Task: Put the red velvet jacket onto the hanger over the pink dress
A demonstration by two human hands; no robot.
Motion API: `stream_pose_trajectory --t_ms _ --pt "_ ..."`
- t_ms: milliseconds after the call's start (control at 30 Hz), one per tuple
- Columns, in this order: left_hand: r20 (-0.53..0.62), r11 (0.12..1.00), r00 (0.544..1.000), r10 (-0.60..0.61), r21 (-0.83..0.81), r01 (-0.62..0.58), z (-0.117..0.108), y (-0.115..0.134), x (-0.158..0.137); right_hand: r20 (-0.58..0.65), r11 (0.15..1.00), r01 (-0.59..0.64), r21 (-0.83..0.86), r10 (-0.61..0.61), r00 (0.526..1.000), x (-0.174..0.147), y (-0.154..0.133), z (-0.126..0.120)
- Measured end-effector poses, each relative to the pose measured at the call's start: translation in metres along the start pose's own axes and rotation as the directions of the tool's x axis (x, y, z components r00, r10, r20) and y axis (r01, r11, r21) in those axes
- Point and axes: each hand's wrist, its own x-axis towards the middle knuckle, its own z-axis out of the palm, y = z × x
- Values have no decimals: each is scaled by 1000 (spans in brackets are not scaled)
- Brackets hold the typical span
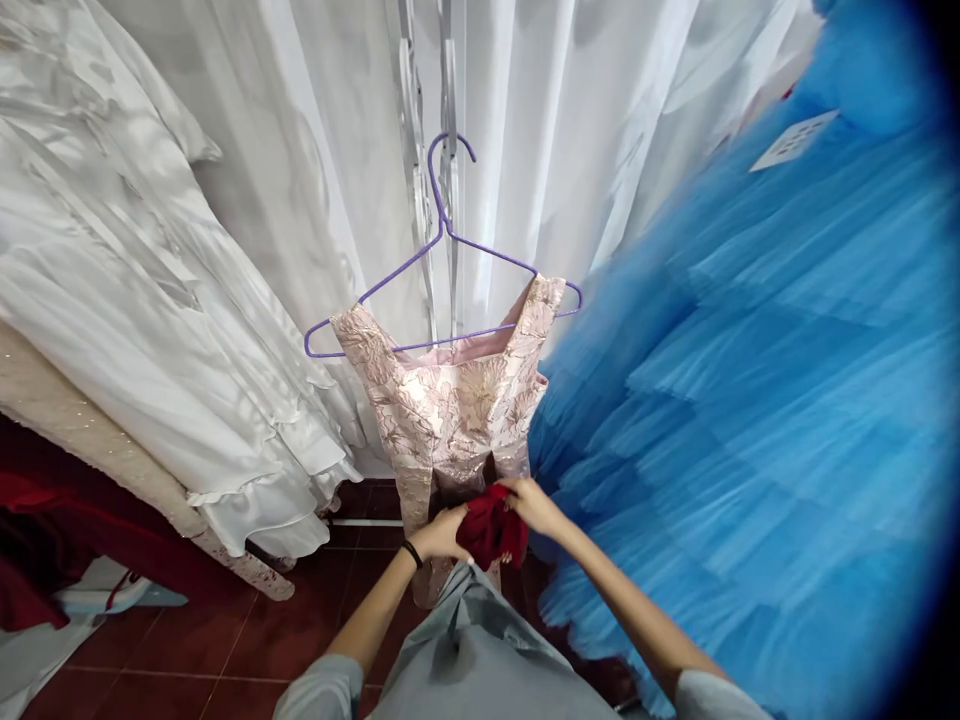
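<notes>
Between my two hands is a bunched dark red cloth [491,528], close in front of my body. My left hand [444,535], with a black band at the wrist, grips its left side. On its upper right, my right hand [534,507] pinches the cloth. Just beyond hangs a pale pink dress [465,400] with a raised floral pattern, its wide straps over a purple hanger [442,235]. The red cloth and my hands hide part of the dress's lower front. Whether the cloth touches the dress I cannot tell.
White garments [225,380] hang on the left, and layered blue tulle [765,400] with a white tag [795,140] fills the right. White curtains [517,120] and metal bars are behind the hanger. Dark red fabric [97,530] lies low left, above the red tiled floor [277,650].
</notes>
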Motion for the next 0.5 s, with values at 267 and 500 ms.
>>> stream_pose_trajectory --t_ms 267,500 --pt "-315 969 928 201 -72 -235 -46 118 -13 -427 940 330 -89 -336 840 -10 -67 -106" --pt "-169 944 958 230 -199 -261 -81 184 -59 -524 820 455 -347 -572 630 -46 -112 -153"
